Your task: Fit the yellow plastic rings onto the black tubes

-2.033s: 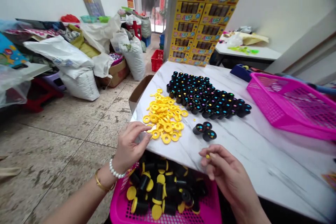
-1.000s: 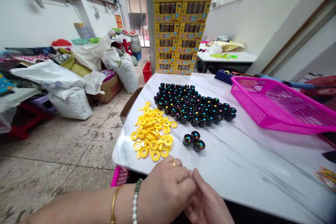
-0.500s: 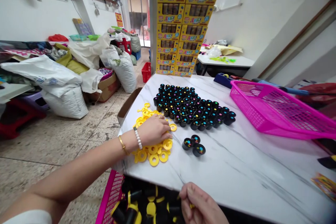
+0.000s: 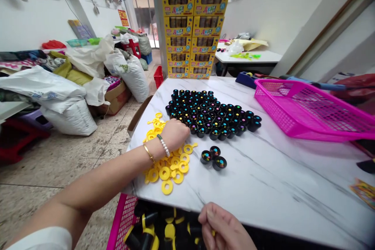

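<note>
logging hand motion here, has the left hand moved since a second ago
Yes, forward: judged against the table, the left hand went from the near edge, beside the right hand, to the yellow rings.

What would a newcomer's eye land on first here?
Probably the bright pink basket on the right of the white table, and the tall stack of yellow boxes at its far end. Nearer, dozens of black cups crowd mid-table, with loose yellow rings around the left hand.

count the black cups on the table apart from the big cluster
3, grouped: a left cup, a far cup and a near cup; the left hand could hide another.
</note>
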A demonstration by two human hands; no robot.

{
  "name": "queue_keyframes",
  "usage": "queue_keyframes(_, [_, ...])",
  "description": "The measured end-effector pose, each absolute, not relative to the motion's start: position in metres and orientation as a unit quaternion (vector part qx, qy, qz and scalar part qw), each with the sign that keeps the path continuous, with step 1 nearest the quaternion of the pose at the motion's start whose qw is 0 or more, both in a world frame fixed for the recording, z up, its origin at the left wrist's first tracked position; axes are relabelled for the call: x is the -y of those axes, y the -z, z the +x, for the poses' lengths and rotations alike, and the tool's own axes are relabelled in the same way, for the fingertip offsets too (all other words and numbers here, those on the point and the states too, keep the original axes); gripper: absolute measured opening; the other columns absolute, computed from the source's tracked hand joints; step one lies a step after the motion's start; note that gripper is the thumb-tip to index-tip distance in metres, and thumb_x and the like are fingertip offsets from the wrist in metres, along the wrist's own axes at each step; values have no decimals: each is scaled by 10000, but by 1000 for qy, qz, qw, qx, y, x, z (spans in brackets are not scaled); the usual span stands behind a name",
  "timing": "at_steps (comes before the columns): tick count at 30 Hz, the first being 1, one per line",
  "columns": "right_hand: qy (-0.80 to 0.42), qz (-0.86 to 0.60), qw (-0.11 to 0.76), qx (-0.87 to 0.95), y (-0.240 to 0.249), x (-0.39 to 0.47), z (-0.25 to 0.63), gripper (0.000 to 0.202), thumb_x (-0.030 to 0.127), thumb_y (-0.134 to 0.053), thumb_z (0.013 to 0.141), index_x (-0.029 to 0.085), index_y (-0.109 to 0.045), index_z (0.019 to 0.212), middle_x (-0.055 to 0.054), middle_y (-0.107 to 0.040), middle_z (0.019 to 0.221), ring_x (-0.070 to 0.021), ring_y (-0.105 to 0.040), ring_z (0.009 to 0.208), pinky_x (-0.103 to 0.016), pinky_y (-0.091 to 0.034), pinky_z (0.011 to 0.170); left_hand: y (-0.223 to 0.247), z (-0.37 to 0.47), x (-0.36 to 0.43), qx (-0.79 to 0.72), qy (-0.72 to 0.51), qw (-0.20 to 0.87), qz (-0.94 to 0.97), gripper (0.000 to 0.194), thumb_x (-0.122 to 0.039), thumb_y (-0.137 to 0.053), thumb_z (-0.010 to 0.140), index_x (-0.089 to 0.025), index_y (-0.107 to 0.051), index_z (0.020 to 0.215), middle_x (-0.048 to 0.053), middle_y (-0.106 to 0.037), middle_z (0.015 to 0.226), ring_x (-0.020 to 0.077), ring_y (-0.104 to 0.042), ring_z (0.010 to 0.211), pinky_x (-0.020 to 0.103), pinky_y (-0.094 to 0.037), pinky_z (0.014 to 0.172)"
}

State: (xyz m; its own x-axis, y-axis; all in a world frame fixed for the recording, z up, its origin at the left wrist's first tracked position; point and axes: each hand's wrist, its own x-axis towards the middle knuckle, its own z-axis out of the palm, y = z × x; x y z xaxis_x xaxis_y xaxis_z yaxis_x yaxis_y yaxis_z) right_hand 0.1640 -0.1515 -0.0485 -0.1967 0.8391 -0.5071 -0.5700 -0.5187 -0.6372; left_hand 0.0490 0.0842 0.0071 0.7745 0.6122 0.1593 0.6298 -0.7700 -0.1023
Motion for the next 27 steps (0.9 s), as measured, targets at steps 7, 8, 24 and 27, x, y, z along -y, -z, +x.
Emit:
queue_keyframes(7, [-753,-439,452,187,48,152,162,395,527,-666,761,137,-597,756,57,-460,426,-15,-289,352,-154,-157,388,-7,48,-86,371,47,66,-925,193,-198,-524,834,-149,-700,769,109,-684,706,208,-646,703,306,-440,663])
queue_keyframes(8, [-752,-441,453,187,48,152,162,394,524,-668,760,137,-598,755,57,-461,428,-15,-293,356,-151,-161,389,-8,46,-85,380,47,65,-922,185,-223,-534,833,-164,-705,793,97,-687,710,206,-647,703,298,-442,653])
queue_keyframes(24, [-782,-384,472,135,45,157,169,363,508,-649,794,146,-626,792,28,-530,514,-16,-359,353,-132,-181,345,-47,27,-18,330,146,56,-931,208,-237,-494,890,-155,-645,774,55,-642,706,186,-571,701,326,-403,690])
queue_keyframes(27, [-794,-335,501,82,40,164,168,351,492,-644,802,141,-650,828,-24,-605,674,-71,-513,494,-155,-316,399,-43,24,51,223,215,-27,-950,195,-211,-468,912,-174,-601,775,3,-574,629,146,-497,622,306,-357,618])
